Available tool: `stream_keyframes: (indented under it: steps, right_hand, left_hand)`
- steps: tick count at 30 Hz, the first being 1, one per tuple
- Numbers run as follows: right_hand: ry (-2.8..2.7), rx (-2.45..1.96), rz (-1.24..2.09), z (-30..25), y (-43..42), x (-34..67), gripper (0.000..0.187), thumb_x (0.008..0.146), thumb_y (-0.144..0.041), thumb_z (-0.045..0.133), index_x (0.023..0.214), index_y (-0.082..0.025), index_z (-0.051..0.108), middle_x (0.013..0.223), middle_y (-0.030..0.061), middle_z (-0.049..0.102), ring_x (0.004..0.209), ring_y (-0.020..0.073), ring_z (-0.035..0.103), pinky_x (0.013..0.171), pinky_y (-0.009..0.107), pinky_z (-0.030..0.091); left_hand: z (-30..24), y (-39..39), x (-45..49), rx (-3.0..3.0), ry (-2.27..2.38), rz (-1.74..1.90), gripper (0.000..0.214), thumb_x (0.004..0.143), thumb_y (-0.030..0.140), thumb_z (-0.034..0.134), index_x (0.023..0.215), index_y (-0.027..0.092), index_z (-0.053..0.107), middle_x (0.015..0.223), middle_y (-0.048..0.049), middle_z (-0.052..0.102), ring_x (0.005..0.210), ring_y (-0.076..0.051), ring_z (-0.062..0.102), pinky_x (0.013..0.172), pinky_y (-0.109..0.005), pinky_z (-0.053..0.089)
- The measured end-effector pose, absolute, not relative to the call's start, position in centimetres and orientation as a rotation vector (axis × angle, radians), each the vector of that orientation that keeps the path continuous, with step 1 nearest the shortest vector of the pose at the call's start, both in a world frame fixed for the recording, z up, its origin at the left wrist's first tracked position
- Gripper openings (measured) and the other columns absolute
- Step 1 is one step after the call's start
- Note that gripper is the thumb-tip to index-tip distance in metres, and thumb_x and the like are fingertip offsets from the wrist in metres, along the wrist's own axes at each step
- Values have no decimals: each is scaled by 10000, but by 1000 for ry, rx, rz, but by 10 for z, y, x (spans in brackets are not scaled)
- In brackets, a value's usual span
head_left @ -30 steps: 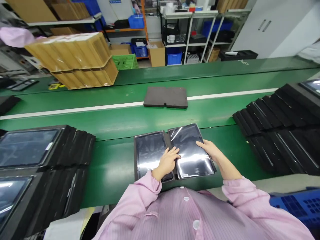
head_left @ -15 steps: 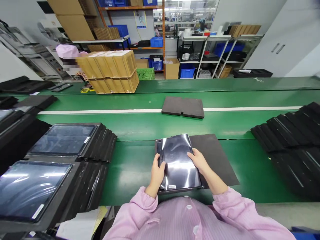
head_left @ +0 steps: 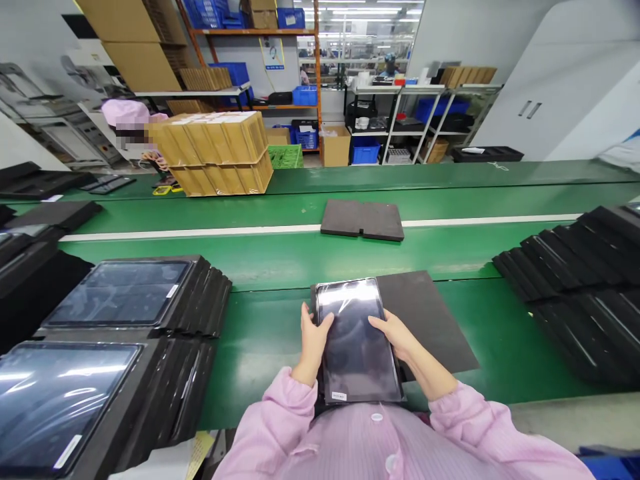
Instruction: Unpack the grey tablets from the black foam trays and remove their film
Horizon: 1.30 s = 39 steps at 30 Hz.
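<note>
- Holding a dark, glossy flat panel (head_left: 357, 353), you have it right at the near edge of the green table (head_left: 260, 360), about midway along, with its small white label (head_left: 339, 396) at the lower left corner.
- Your right grip (head_left: 400, 340) grasps the panel's right side, thumb on the glossy face, the other fingers partly hidden around the edge.
- Your left grip (head_left: 313, 343) is at the panel's left side, thumb touching the face, fingers spread outward; whether it clasps the panel from below cannot be told.
- A flat black sheet (head_left: 425, 327) lies just right of the panel.
- Farther back, a notched dark foam block (head_left: 363, 219) sits across the table's white stripe (head_left: 225, 232).
- Toward the table's near left corner stand stacked black trays (head_left: 170, 387), topped by glossy screens (head_left: 120, 293).
- Toward its right edge, more black trays (head_left: 565, 287) overlap in rows.
- Left along the far edge stand bundled cartons (head_left: 215, 150), beside a person in a pink cap (head_left: 125, 112).
</note>
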State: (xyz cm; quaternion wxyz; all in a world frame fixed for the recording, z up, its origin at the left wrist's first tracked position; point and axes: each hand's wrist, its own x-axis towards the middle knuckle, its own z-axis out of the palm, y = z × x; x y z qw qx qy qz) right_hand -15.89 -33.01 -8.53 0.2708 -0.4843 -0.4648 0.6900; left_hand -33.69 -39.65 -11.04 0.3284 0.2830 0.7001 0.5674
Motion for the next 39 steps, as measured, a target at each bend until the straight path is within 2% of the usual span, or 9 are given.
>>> stream_keyframes:
  steps: [4, 7, 10, 13, 17, 20, 26, 34, 39]
  right_hand:
    - [-1306, -1099, 1784, -69, -345, -130, 453, 511, -511, 804, 796, -209, 624, 744, 31, 694, 660, 213, 650, 644, 369, 539]
    - [-1422, -962, 1669, -58, -343, -105, 355, 523, -443, 840, 707, -214, 641, 741, 39, 677, 761, 239, 645, 750, 407, 531]
    - [-1576, -739, 1499, -51, -332, -90, 297, 629, -418, 801, 815, -231, 664, 882, 56, 671, 915, 243, 625, 866, 408, 495]
    - [-1690, -662, 1382, -48, -322, -85, 257, 703, -402, 758, 837, -228, 626, 881, 50, 651, 864, 208, 630, 829, 380, 506]
    - [-1662, -625, 1351, -35, -318, -81, 440, 684, -454, 766, 1009, -251, 550, 1010, 71, 629, 942, 214, 624, 860, 398, 505]
    - [-1700, -520, 1331, -18, -319, -76, 541, 685, -505, 750, 1119, -262, 538, 1120, 111, 626, 1056, 255, 601, 931, 457, 470]
    - [-1808, -283, 1360, -7, -314, -74, 317, 752, -455, 711, 996, -274, 619, 943, 58, 718, 914, 245, 665, 908, 491, 469]
    - [-1725, -205, 1457, -9, -302, -80, 373, 743, -454, 721, 1045, -263, 617, 970, 73, 697, 915, 223, 645, 814, 415, 505]
    - [-1871, -607, 1552, -44, -288, -83, 668, 637, -542, 753, 1187, -234, 534, 1175, 115, 632, 1062, 257, 608, 928, 436, 464]
  left_hand:
    - [-63, -405, -330, 746, 1553, 1564, 395, 684, 432, 711, 968, 163, 656, 899, -80, 711, 765, -203, 663, 673, -305, 544]
    - [-36, -418, -315, 1050, 1304, 1821, 335, 621, 448, 779, 799, 181, 683, 721, -34, 700, 647, -177, 641, 588, -273, 524]
    - [-26, -417, -302, 1450, 1061, 1931, 301, 662, 426, 769, 833, 198, 674, 780, -59, 713, 730, -208, 660, 669, -334, 540]
    - [-26, -408, -292, 1537, 1131, 1952, 298, 727, 405, 725, 925, 197, 644, 905, -95, 703, 876, -234, 657, 756, -375, 532]
    - [-29, -404, -284, 1516, 1189, 1954, 380, 780, 398, 673, 1092, 207, 575, 1033, -123, 673, 958, -237, 641, 723, -338, 538]
    - [-28, -407, -281, 1511, 1190, 1928, 341, 794, 424, 651, 1055, 213, 593, 1039, -123, 674, 974, -241, 638, 692, -317, 546]
    - [-29, -411, -275, 1363, 1125, 1994, 425, 783, 608, 562, 944, 224, 647, 863, -71, 702, 781, -217, 674, 643, -345, 575]
    - [-35, -402, -280, 1356, 1177, 2030, 428, 798, 608, 538, 958, 227, 650, 846, -59, 702, 785, -230, 658, 677, -391, 560]
    - [-71, -382, -292, 1090, 1538, 1897, 574, 615, 757, 587, 742, 200, 629, 737, -56, 694, 815, -257, 654, 793, -430, 518]
